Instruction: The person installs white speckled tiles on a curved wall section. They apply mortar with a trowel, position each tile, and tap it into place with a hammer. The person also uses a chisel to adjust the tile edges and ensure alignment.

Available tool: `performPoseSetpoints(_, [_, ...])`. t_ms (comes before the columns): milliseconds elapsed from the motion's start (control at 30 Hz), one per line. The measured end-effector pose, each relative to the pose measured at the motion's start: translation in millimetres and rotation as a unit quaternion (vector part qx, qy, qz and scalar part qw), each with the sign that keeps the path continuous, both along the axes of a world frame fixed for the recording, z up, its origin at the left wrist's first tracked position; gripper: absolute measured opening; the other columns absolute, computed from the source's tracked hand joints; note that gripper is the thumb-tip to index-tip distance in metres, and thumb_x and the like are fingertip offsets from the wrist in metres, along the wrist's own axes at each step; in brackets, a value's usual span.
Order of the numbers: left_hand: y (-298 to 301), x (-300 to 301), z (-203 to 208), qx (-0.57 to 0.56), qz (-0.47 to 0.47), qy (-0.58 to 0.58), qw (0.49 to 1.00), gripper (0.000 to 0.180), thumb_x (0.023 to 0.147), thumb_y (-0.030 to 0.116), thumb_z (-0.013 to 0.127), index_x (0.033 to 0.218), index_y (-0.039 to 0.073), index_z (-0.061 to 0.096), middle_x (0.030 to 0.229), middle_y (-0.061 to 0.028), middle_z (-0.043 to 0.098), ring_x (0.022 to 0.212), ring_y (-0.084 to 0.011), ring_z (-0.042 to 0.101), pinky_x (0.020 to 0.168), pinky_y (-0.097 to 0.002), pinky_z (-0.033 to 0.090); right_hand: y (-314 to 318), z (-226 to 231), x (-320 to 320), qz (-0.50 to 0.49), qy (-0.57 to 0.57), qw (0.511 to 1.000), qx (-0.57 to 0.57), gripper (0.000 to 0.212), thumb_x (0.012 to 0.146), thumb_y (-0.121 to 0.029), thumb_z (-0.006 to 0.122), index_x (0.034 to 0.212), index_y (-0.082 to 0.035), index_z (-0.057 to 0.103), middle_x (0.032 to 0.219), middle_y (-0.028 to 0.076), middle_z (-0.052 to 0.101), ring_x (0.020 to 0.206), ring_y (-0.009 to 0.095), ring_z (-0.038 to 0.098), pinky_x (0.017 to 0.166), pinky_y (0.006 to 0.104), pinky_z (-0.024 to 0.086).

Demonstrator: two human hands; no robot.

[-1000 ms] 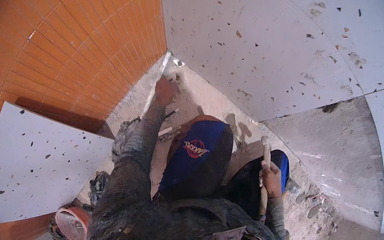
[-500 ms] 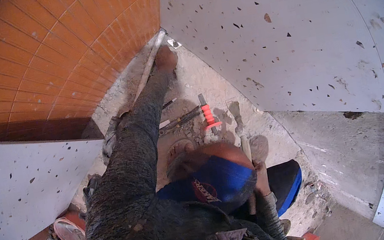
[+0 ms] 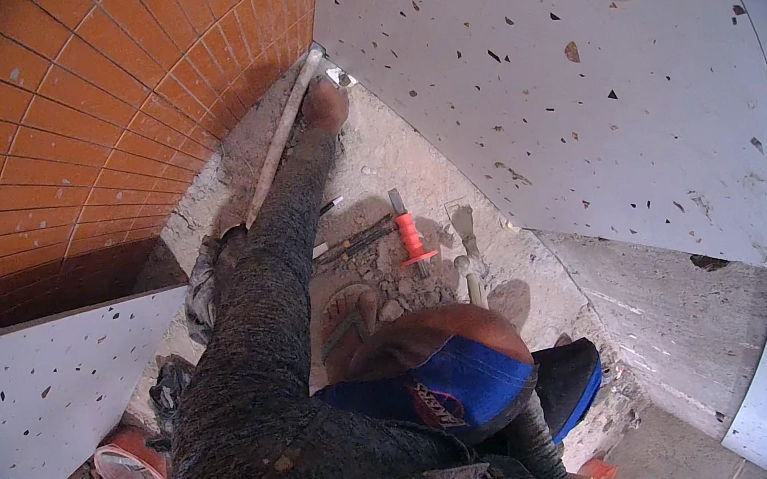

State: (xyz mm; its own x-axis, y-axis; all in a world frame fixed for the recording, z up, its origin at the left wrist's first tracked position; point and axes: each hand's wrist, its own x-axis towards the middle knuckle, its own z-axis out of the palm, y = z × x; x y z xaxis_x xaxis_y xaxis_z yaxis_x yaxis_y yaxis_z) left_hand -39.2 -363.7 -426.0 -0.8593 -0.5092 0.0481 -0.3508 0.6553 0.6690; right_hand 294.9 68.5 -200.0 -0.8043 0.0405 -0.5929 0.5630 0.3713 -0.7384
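My left arm in a grey knit sleeve (image 3: 242,304) stretches to the far corner. My left hand (image 3: 326,105) is down at the floor there, beside a long pale strip (image 3: 286,139) along the orange wall. A small white piece (image 3: 338,76) lies just past it; its fingers cannot be made out. A blue cap (image 3: 469,387) covers the middle and hides my right hand; only part of the right sleeve (image 3: 536,442) shows. Above the cap sticks out a pale wooden handle (image 3: 475,290). A chisel with an orange guarded grip (image 3: 412,238) lies on the rubble.
Orange tiled wall (image 3: 99,115) at left meets a speckled white panel (image 3: 563,98) at right. A loose speckled slab (image 3: 53,386) leans at left, above a red bucket (image 3: 133,472). Dark rods (image 3: 358,241) and broken bits lie on the dusty floor. A sandalled foot (image 3: 346,319) shows.
The right hand, earlier seen around the wooden handle, is now hidden behind the cap. Less of the handle shows. The view has shifted slightly; the left hand stays in the corner.
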Motion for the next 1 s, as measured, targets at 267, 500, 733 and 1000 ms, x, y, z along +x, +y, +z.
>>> performPoseSetpoints(267, [2.0,6.0,18.2,0.016,0.015,-0.056,0.998,0.046,0.084,0.029,0.069,0.111,-0.007,0.06,0.109,-0.028,0.063,0.106,-0.0429,0.061,0.093,-0.0492,0.049,-33.8,3.9,-35.4,0.072,-0.012,0.995,0.062,0.044,0.095,-0.039,0.062,0.118,-0.001,0.059,0.088,0.018,0.067,0.08,0.032,0.065,0.073,0.0407,0.051])
performPoseSetpoints(500, [-14.4,5.3,-12.4,-0.08,-0.042,0.004,0.996,0.045,0.086,0.029,0.062,0.108,-0.01,0.062,0.108,-0.0312,0.063,0.101,-0.0438,0.063,0.091,-0.0519,0.049,-71.1,7.1,-77.1,0.2,0.032,0.972,0.12,0.045,0.096,-0.039,0.061,0.122,-0.003,0.058,0.09,0.022,0.067,0.08,0.037,0.066,0.072,0.0431,0.052])
performPoseSetpoints(733, [-27.4,36.2,86.4,-0.059,-0.138,-0.066,0.986,0.036,0.088,0.02,0.056,0.115,-0.002,0.06,0.108,-0.0228,0.066,0.096,-0.0431,0.063,0.093,-0.0534,0.047,-143.1,12.0,-156.3,0.347,0.213,0.902,0.145,0.047,0.097,-0.041,0.056,0.128,-0.006,0.053,0.094,0.026,0.067,0.085,0.044,0.067,0.073,0.0495,0.053])
performPoseSetpoints(1000, [-82.2,75.3,27.2,-0.087,0.033,0.18,0.979,0.039,0.09,0.018,0.057,0.122,-0.003,0.057,0.12,-0.0268,0.059,0.113,-0.0454,0.055,0.098,-0.0522,0.044,-250.4,-43.8,-248.3,0.413,0.291,0.841,0.193,0.046,0.097,-0.04,0.052,0.13,-0.008,0.053,0.102,0.025,0.068,0.085,0.044,0.067,0.075,0.0506,0.054])
